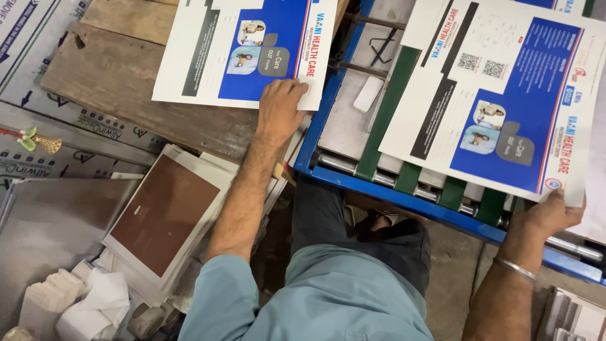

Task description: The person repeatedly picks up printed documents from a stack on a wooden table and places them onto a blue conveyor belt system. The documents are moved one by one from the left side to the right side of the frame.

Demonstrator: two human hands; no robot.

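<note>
The left hand (pixel 281 108) lies palm down near the top centre of the frame, its fingers spread flat and pressing the lower right corner of a stack of white printed sheets with a blue panel and small photos (pixel 243 47); it pinches nothing. That stack rests on a worn brown wooden table (pixel 132 95) that fills the upper left of the frame.

The right hand (pixel 548 213) is at the lower right, its grip pressed together on the near edge of a second white printed sheet with a blue panel (pixel 505 95), thumb under and fingers hidden beneath the paper. This sheet lies tilted across the right half of the frame, over a blue metal machine frame with steel rollers and green belts (pixel 404 183). A thin silver bangle (pixel 516 268) circles the right wrist.

At the lower left, below the table's edge, sits a pile of white boards topped by a plain brown card (pixel 165 211), and beside it, in the bottom left corner, lie crumpled white papers (pixel 95 303). Grey printed cardboard sheets (pixel 38 126) lean along the left edge of the frame. The person's light blue-green shirt (pixel 309 297) fills the bottom centre.
</note>
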